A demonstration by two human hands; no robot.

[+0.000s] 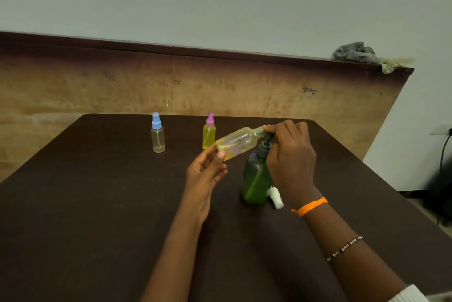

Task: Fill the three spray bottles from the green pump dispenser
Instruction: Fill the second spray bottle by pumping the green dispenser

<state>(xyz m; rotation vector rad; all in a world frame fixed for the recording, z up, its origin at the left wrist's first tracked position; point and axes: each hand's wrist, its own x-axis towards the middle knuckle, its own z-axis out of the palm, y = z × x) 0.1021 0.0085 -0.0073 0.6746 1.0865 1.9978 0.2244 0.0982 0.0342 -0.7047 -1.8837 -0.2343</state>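
Three spray bottles — one green pump dispenser, one loose white cap.

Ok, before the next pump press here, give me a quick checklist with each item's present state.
1. Open bottle uncapped, neck at pump nozzle: ok.
2. Left hand holds the bottle's base: ok.
3. Right hand on the pump head: ok.
4. Green dispenser upright on the table: ok.
5. White spray cap lying beside the dispenser: ok.
6. Nozzle tip actually inside the neck: cannot tell.
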